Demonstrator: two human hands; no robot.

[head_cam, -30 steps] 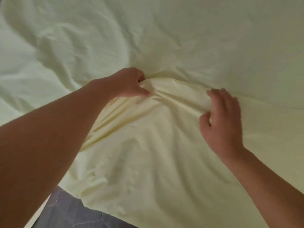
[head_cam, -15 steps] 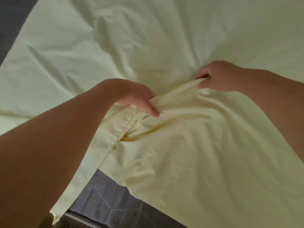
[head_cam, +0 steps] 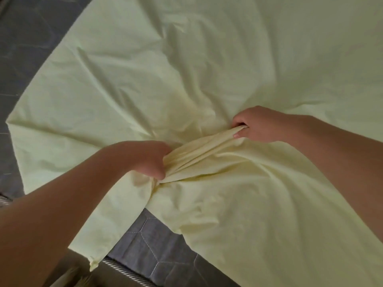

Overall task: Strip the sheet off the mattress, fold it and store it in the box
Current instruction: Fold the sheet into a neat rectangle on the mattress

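Your left hand (head_cam: 151,160), centre-left of the frame: fingers curled tight round one end of a gathered ridge (head_cam: 203,154) of cloth. Your right hand (head_cam: 257,125), right of centre: thumb and curled fingers pinching the other end. The ridge runs taut between the two grips, likely so the cloth lifts as one length instead of dragging. Pale yellow sheet (head_cam: 186,69): fills most of the frame, loose and creased, its folds radiating from your hands. One sheet corner (head_cam: 94,264) hangs at lower left. Grey quilted mattress (head_cam: 149,245): bare at bottom centre and upper left, so stripping looks well advanced and folding not yet begun. Box: not in view.
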